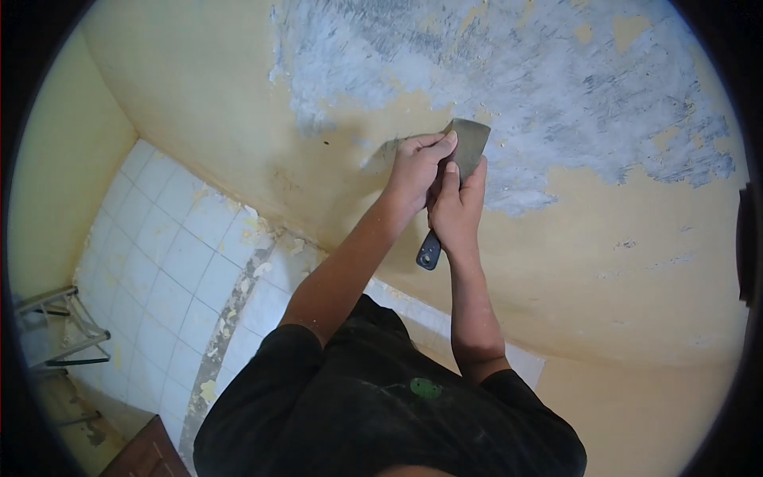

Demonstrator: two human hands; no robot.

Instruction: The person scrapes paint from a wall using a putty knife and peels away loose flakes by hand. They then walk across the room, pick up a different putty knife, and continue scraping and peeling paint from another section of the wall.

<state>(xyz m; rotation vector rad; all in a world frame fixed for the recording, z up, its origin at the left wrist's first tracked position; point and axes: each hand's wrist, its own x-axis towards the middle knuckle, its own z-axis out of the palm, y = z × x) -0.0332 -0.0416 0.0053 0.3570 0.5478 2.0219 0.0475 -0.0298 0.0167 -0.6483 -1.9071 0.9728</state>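
Holding: both hands are on a scraper, its wide blade pointing up toward the wall and the end of its dark handle sticking out below.
Left grip: the left hand is closed narrowly at the blade's left edge, thumb on its face.
Right grip: the right hand wraps the lower blade, thumb up along it, fingers at the right side.
Blade contact: the tip lies over the border between yellow paint and the patchy grey-white area; whether it touches, I cannot tell.
Good handling: a shallow, even blade angle should lift loose paint with less gouging; thumbs are best kept back from the edge, with pressure shared between both hands.
Footing: flakes on the tiled floor could be slippery, so a steady stance helps.
Far left: a metal-legged stand is near the wall.
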